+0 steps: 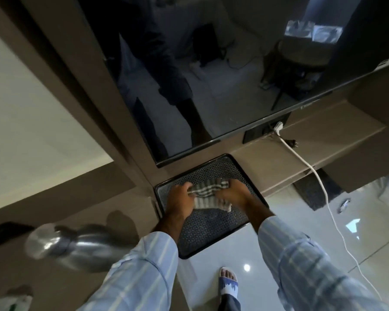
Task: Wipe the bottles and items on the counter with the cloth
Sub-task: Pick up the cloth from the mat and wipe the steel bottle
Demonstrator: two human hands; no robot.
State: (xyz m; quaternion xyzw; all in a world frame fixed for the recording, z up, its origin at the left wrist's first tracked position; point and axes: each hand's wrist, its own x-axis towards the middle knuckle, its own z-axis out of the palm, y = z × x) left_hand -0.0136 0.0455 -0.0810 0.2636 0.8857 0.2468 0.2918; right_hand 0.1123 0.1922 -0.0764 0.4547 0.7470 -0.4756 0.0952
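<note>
A grey and white striped cloth (pixel 206 194) lies bunched on a black patterned tray (pixel 211 227) that juts out past the brown counter's (pixel 279 158) edge. My left hand (pixel 180 199) grips the cloth's left end and my right hand (pixel 233 191) grips its right end, both resting on the tray. A shiny steel bottle (pixel 76 243) stands blurred on the counter to the left of my left sleeve. At the bottom left corner a white and green item (pixel 14 304) shows only partly.
A large dark TV screen (pixel 211 75) hangs on the wall right behind the tray. A white cable (pixel 319 187) runs from a wall socket (pixel 276 127) down over the counter edge to the glossy floor. My sandalled foot (pixel 228 281) stands below the tray.
</note>
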